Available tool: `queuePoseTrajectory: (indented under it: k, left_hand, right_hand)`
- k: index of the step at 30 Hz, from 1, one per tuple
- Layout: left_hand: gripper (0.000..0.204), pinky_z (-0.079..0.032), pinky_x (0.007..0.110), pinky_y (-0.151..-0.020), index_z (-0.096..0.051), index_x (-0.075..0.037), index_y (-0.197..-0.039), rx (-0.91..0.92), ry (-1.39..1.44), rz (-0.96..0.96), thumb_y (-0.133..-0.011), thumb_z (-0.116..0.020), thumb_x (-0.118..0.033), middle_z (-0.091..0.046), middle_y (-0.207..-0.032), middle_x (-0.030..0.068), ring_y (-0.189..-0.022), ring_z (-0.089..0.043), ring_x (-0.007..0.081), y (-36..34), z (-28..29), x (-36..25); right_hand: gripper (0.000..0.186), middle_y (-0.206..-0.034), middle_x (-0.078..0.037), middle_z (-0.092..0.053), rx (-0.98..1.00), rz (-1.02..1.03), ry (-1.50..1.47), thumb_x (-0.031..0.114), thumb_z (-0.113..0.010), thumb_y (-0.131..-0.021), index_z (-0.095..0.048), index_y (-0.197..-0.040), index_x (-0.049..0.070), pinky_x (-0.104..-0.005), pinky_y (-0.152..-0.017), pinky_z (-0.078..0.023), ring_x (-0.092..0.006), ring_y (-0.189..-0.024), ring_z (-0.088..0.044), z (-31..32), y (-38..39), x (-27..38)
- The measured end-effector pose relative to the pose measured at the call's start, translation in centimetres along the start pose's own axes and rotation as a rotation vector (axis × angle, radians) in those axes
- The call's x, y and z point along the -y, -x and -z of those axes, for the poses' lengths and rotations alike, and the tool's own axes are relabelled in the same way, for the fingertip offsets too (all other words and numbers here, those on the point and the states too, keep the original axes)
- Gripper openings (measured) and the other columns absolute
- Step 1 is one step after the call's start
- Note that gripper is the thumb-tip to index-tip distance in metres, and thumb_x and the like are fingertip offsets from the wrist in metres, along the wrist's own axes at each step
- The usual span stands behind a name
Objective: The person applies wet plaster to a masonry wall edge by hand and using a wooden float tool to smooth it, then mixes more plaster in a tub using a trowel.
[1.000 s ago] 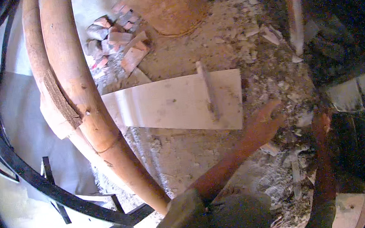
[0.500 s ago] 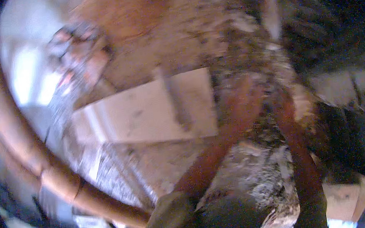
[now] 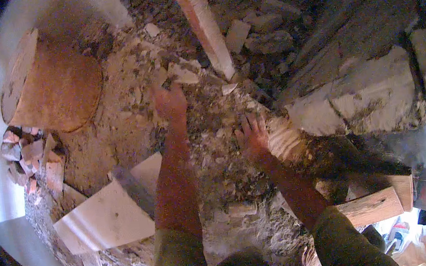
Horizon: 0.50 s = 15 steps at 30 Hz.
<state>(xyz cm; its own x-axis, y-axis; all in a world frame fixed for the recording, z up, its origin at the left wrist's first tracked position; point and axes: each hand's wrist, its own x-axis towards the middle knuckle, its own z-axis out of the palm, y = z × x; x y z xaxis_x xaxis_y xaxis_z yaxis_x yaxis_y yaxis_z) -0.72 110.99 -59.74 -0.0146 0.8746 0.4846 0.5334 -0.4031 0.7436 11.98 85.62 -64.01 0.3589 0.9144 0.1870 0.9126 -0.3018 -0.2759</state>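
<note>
My left hand (image 3: 171, 105) reaches far out over a strip of broken rubble (image 3: 215, 148), its fingers curled in. A tan fragment shows at its fingertips, but whether they grip it is unclear. Just right of that hand lies a pale, flat chunk of stone (image 3: 183, 74). My right hand (image 3: 254, 136) rests nearer to me on the rubble, fingers spread and nothing held. Beside it, to the right, is a pale ridged lump (image 3: 284, 140).
A large orange-brown drum shape (image 3: 61, 85) lies at the far left, with broken bricks (image 3: 32, 155) below it. A pale board (image 3: 104, 218) lies left of my left forearm. Ahead stands a post (image 3: 203, 28); a thick broken ledge (image 3: 357, 96) runs right.
The view has swung and sharpened, so the board now appears further left. My hands were close together on the rubble; now they are apart, the left one reaching further out.
</note>
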Motion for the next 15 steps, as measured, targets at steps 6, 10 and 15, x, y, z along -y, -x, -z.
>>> queuePoseTrajectory:
  k: [6, 10, 15]
  left_hand:
    - [0.072, -0.027, 0.059, -0.11, -0.036, 0.003, -0.144, 0.158, -0.513, 0.267, -0.096, -0.044, -0.051, -0.034, -0.145, 0.0346, -0.135, -0.033, 0.0484, 0.9, -1.1, 6.3]
    - [0.079, -0.018, 0.061, -0.113, -0.028, 0.002, -0.148, 0.228, -0.697, 0.265, -0.097, -0.033, -0.059, -0.026, -0.15, 0.0323, -0.141, -0.022, 0.0455, 1.2, -0.3, 3.7]
    - [0.076, -0.017, 0.059, -0.114, -0.031, 0.0, -0.148, 0.331, -0.883, 0.324, -0.098, -0.031, -0.058, -0.027, -0.153, 0.0272, -0.142, -0.023, 0.0442, 0.2, 0.0, 2.3]
  right_hand:
    - [0.059, -0.137, -0.023, -0.043, 0.027, -0.012, -0.011, 0.032, -0.056, -0.092, -0.04, -0.14, 0.001, -0.0553, -0.106, -0.035, -0.0483, -0.126, -0.039, 0.8, -0.2, 0.6]
    - [0.058, -0.137, -0.022, -0.043, -0.064, 0.275, 0.276, 0.032, -0.06, -0.091, -0.044, -0.137, 0.001, -0.0542, -0.106, -0.036, -0.047, -0.126, -0.039, 0.7, -0.2, 0.3]
    - [0.053, -0.128, -0.019, -0.05, 0.045, 0.035, 0.052, 0.029, -0.063, -0.088, -0.049, -0.131, 0.001, -0.0524, -0.102, -0.039, -0.0436, -0.121, -0.044, 2.3, -0.9, 1.9]
